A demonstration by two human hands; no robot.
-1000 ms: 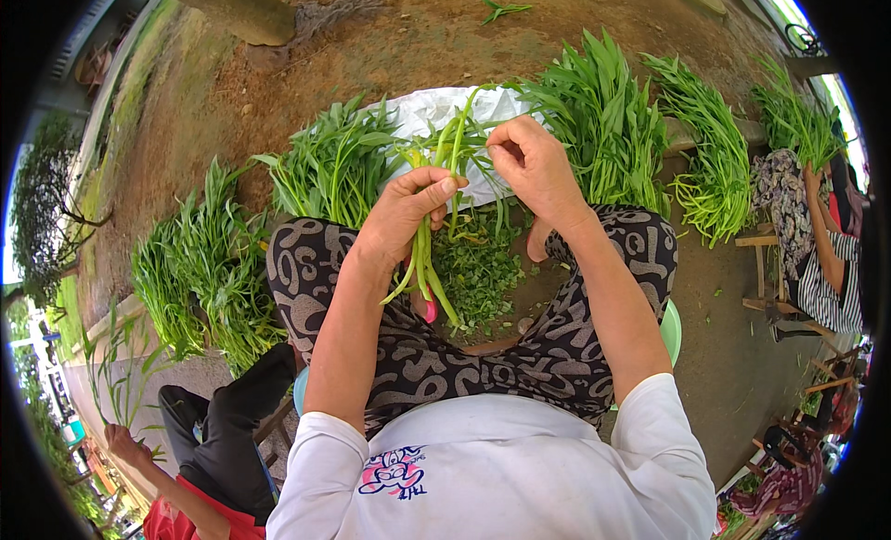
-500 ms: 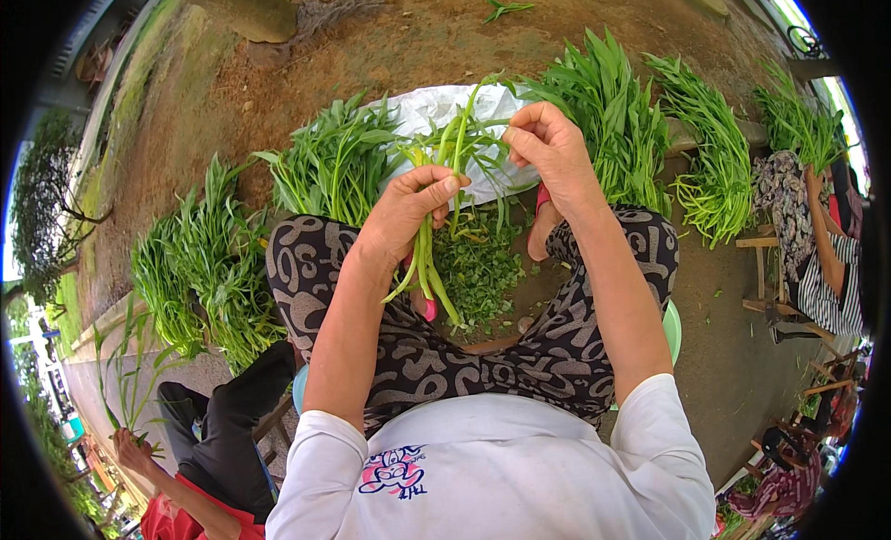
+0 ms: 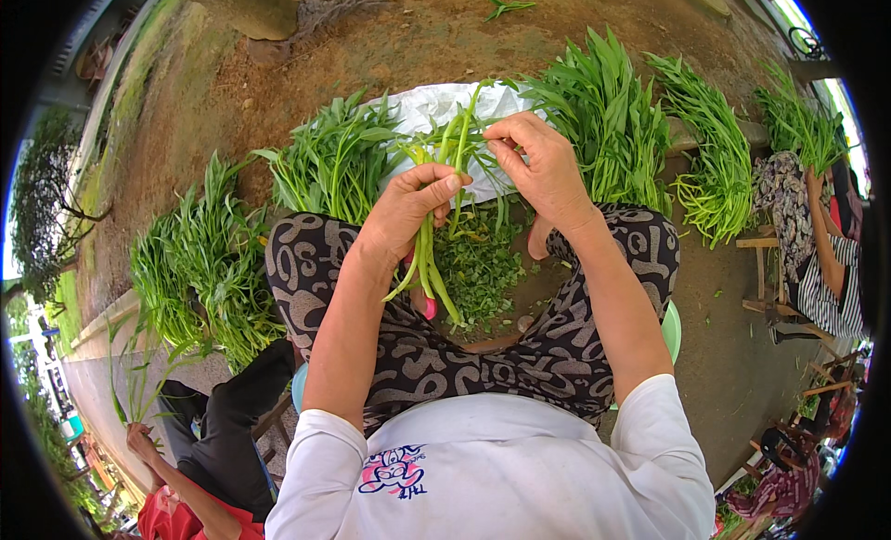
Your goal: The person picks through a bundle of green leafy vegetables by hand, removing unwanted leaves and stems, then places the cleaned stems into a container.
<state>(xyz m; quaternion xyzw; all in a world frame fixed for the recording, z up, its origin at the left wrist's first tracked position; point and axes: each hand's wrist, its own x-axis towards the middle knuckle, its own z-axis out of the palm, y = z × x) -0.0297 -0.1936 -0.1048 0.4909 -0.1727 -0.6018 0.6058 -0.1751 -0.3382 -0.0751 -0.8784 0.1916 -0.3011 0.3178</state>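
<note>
My left hand (image 3: 408, 204) is closed around a small bunch of leafy green stalks (image 3: 447, 150), which look like water spinach. Their cut ends (image 3: 436, 285) hang below my fist over the gap between my knees. To the right of the bunch, my right hand (image 3: 538, 159) has thumb and forefinger pinched at a leaf beside the upright stems. Between my feet lies a pile of torn leaves (image 3: 478, 271). Beyond my hands a white plastic sheet (image 3: 422, 105) is spread on the ground.
Bundles of greens lie at left (image 3: 218, 252), ahead-left (image 3: 329, 159) and ahead-right (image 3: 608, 122), with another bundle (image 3: 710, 150) farther right. A co-worker's hand (image 3: 144, 442) holds stalks at lower left. Another person in stripes (image 3: 831, 294) sits at right. A tree trunk (image 3: 241, 6) stands ahead.
My right hand has moved left and slightly down, closer to the bunch. My left hand has stayed in place. The lower-left co-worker's hand and stalks have shifted slightly.
</note>
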